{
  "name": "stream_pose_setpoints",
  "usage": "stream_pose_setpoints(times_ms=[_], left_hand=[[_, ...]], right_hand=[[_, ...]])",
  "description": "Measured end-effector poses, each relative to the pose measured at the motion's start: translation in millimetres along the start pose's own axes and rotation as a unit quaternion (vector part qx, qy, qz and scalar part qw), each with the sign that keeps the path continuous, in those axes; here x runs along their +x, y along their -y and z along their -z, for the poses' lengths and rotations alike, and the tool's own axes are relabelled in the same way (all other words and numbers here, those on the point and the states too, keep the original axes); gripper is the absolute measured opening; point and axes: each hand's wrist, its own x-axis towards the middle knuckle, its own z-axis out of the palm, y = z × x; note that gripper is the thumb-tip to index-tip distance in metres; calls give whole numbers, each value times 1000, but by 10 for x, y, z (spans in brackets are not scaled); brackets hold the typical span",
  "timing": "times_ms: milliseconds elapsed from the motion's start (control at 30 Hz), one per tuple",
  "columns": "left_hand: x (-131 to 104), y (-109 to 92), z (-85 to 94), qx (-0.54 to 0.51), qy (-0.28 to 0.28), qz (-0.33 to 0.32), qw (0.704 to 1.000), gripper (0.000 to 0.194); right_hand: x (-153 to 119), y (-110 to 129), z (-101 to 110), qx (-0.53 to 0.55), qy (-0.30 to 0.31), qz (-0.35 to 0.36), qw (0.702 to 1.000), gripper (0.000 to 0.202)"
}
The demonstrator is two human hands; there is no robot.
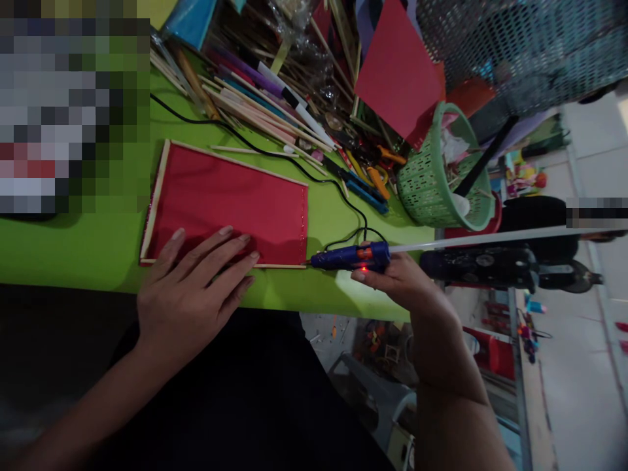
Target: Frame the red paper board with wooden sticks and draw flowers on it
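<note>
A red rectangular sheet point(230, 203) lies flat on the green table, with thin wooden sticks along its left, far and near edges. Its right edge shows a shiny line and no stick. My left hand point(196, 275) rests on the sheet's near part, fingers spread and stretched out. In my right hand point(405, 278) is a blue glue gun point(348, 256), its red light lit and a long clear glue stick point(481, 240) coming out of its back. The nozzle is at the sheet's near right corner; whether it touches cannot be made out.
A black cord point(235, 134) crosses the table behind the sheet. Loose sticks point(260, 118), pens and blue-handled scissors point(360, 190) lie in a heap at the back. A green basket point(422, 180) stands at the right. The table's near edge point(88, 284) runs close to my lap.
</note>
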Motion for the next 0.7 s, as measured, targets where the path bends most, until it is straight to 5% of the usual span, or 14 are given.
stream_pose_setpoints(times_ms=[700], left_hand=[[1,-4,-1,10,-7,-12,1000,42]], right_hand=[[-17,-56,-30,-12,-23,6,1000,34]])
